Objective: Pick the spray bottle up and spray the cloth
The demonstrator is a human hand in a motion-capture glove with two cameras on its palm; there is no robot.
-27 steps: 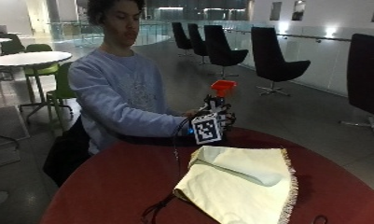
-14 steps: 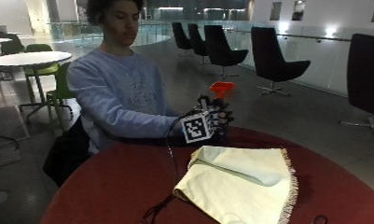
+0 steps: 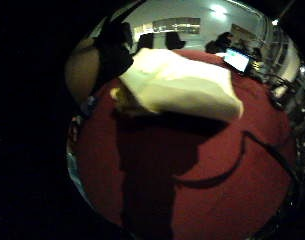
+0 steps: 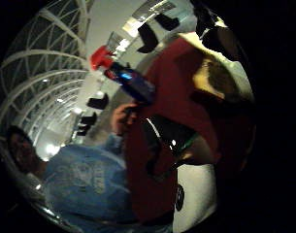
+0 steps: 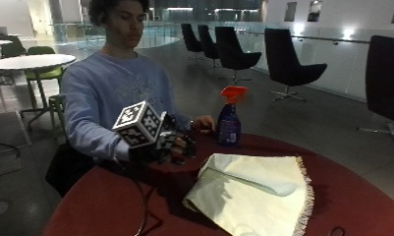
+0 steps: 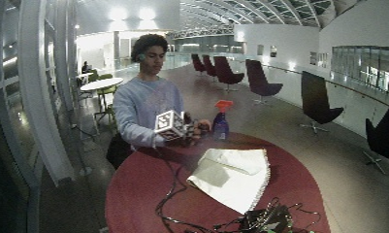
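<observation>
The blue plastic bottle [image 5: 228, 124] with its red trigger top stands upright on the round red table [image 5: 118, 201], beyond the folded, fringed cream cloth [image 5: 255, 191]. Gloved right hand [image 5: 174, 146] hovers beside the bottle, fingers loosely curled, holding nothing.

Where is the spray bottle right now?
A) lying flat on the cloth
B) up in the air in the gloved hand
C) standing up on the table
C: the spray bottle stands upright on the red table, behind the cloth, while the gloved right hand is beside it, not holding it.
</observation>
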